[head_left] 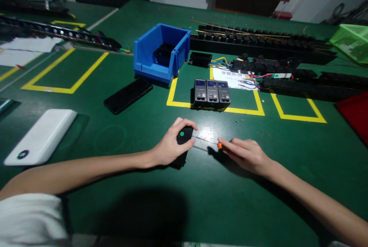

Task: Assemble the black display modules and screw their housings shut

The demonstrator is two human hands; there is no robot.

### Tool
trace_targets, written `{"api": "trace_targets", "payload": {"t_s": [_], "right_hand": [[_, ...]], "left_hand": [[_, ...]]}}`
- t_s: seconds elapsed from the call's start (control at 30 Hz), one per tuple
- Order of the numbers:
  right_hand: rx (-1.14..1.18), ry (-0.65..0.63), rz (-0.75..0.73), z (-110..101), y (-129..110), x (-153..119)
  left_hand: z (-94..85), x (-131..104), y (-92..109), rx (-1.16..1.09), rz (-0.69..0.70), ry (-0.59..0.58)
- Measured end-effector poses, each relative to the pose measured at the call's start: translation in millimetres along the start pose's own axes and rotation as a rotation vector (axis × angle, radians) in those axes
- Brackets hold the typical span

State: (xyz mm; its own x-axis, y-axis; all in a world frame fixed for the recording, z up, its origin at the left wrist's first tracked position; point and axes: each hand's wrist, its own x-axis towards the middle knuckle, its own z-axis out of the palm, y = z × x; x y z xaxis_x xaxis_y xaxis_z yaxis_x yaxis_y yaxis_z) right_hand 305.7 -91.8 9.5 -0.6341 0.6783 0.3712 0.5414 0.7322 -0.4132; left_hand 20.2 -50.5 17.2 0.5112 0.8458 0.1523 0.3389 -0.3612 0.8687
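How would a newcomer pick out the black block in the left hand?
On the green table, find the blue bin, then the three dark modules to its lower right. Nearer the wearer, the left hand grips the black block, a thin shaft pointing at its right edge. Unlike those modules, it shows a round green dot.

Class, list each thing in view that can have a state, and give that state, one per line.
Black module: gripped in the left hand
Screwdriver: held in the right hand, shaft towards the black module
Three grey modules: side by side
Blue bin: open, black parts inside
Phone: lying flat
White device: lying flat
Screws: loose
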Motion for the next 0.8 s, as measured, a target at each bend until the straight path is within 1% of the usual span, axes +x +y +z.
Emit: {"api": "trace_targets", "payload": {"t_s": [0.07, 0.13, 0.2, 0.23, 0.27, 0.3, 0.37, 0.43, 0.5, 0.57, 0.63, 0.7, 0.8], "right_hand": [[-0.137, 0.017, -0.063, 3.8, 3.4, -4.6], [-0.144, 0.040, -0.074, 6.2, 3.2, -5.5], [-0.009, 0.069, -0.013, 6.2, -1.7, -2.2], [0.110, 0.078, 0.046, 5.3, -5.6, 0.8], [0.254, 0.071, 0.139, 3.8, -9.9, 4.5], [0.395, 0.090, 0.285, 2.1, -14.3, 8.5], [0.767, 0.055, 0.592, -1.5, -21.7, 16.6], [1.109, 0.009, 0.761, -4.1, -25.6, 23.9], [1.312, -0.028, 0.889, -4.7, -26.0, 29.6], [1.388, -0.029, 0.985, -3.4, -24.1, 33.2], [1.390, -0.022, 1.028, -1.0, -21.5, 35.0], [1.361, -0.047, 1.024, 1.3, -19.3, 36.0], [1.291, -0.090, 0.975, 1.7, -17.5, 37.7]], "left_hand": [[-0.1, 0.1, 0.4, -0.003, -0.002, 0.004], [-0.1, -0.1, 0.4, -0.004, -0.002, 0.015], [0.0, -0.3, 0.2, -0.002, 0.001, 0.022], [0.1, -0.3, 0.1, -0.002, 0.003, 0.023], [0.2, -0.3, 0.0, -0.002, 0.004, 0.021], [0.3, -0.3, 0.0, -0.002, 0.005, 0.018], [0.4, 0.1, 0.4, -0.003, 0.005, 0.015], [0.4, 0.7, 1.1, -0.002, 0.008, 0.004], [0.3, 1.3, 1.8, -0.001, 0.013, -0.008], [0.4, 1.4, 2.0, 0.000, 0.011, -0.013], [0.5, 1.2, 1.5, 0.004, 0.007, -0.009], [0.6, 0.7, 0.5, 0.004, 0.006, 0.000], [0.5, 0.2, -0.9, 0.001, -0.001, 0.007]]}}
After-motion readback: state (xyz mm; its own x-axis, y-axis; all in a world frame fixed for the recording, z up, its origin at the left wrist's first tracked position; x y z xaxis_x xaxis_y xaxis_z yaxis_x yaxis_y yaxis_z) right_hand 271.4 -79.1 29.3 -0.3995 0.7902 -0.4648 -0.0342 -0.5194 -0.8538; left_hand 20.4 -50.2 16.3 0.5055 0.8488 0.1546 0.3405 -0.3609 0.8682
